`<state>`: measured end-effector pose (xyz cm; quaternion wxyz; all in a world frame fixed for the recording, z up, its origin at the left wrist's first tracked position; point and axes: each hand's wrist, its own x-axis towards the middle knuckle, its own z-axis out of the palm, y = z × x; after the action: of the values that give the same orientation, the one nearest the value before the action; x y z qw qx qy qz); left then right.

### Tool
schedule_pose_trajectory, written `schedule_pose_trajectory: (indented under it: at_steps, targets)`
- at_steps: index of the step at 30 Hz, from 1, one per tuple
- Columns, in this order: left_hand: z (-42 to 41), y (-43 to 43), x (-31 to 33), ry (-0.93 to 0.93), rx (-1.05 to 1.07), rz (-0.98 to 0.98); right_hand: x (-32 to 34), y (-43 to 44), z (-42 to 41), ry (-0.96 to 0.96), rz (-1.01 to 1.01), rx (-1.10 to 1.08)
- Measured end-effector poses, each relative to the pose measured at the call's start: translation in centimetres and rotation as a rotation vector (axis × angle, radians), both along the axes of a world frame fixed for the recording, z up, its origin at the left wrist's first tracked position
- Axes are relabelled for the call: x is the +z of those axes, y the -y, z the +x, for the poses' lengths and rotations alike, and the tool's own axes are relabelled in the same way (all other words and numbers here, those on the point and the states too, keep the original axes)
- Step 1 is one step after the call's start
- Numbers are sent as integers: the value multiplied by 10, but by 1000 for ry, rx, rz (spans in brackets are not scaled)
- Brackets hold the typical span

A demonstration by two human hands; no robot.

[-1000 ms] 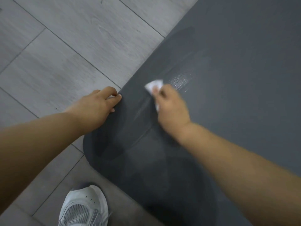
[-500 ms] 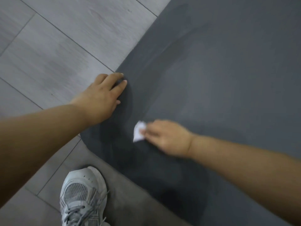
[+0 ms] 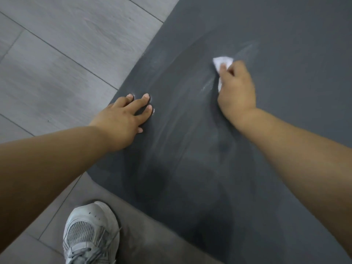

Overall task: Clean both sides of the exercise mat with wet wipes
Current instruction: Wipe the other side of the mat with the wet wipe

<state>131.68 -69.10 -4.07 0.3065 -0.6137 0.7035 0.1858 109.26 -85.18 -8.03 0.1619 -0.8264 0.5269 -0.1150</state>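
The left hand (image 3: pixel 122 119) is pressing flat, fingers spread, on the mat (image 3: pixel 285 35) (near its edge). The right hand (image 3: pixel 236 92) is gripping a white wipe (image 3: pixel 222 61) against the mat.

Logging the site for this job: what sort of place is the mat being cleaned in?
Probably an indoor room, home or gym; I cannot tell which. A dark grey exercise mat lies flat on grey wood-look floor planks, with a white mesh sneaker by its near edge.
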Motion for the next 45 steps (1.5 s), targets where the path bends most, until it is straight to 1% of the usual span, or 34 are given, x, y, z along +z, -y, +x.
schedule_pose_trajectory:
  at_steps: [2,5,6,8,10,11,12,14,16,18,20,22,23,24,25,26,27,29,30,32,33,36,38,39,41,44,45]
  targets:
    - [-2,2,3,8,13,17,-2,-55,4,5,57,236]
    - [-6,4,8,10,54,45,0,-138,-3,84,138,615]
    - [-7,5,9,13,58,48,0,-161,-7,90,201,691]
    - [-10,4,11,15,62,42,-1,-204,-19,10,375,833]
    - [-14,3,13,4,90,40,2,-233,-31,-20,540,1007]
    - [-15,3,14,-5,109,37,2,-241,-36,-25,542,1083]
    - [-17,3,16,-16,135,28,4,-240,-41,-51,520,1108]
    - [-22,4,19,-62,187,-8,-1,-222,-47,-41,357,1074]
    - [-30,6,22,-131,222,-62,0,-183,-46,64,210,978]
    - [-37,8,22,-196,212,-92,-4,-119,-48,161,50,738]
    - [-43,11,18,-230,151,-88,-7,-42,-62,21,-114,396]
    - [-50,14,13,-243,107,-63,-3,21,-91,-120,-187,10]
    - [-53,16,10,-242,87,-54,1,39,-104,-184,-149,-157]
    - [-56,18,8,-233,64,-49,4,51,-114,-177,-109,-270]
    - [-58,19,7,-216,46,-44,3,55,-117,-214,-64,-291]
    - [-61,20,6,-197,34,-39,3,51,-118,-195,-19,-309]
    - [-62,21,6,-176,31,-33,3,40,-111,-220,3,-277]
    - [-66,24,8,-137,25,-15,-1,4,-96,-167,-40,-204]
    - [-68,24,9,-123,19,-8,-6,-18,-90,-86,-104,-133]
    - [-73,23,10,-108,14,-3,-10,-73,-79,16,-103,109]
    - [-75,23,11,-102,17,-3,-8,-102,-76,45,-70,238]
    - [-83,20,14,-94,36,-4,1,-194,-81,70,208,492]
    - [-91,17,14,-98,22,-15,4,-246,-92,89,347,599]
    - [-95,15,12,-101,14,-28,5,-265,-99,90,362,617]
    - [-102,12,9,-113,6,-71,4,-283,-112,46,337,677]
    - [-114,11,6,-164,-63,-113,-1,-264,-136,17,161,843]
    - [-119,11,7,-180,-113,-107,-1,-248,-140,29,94,839]
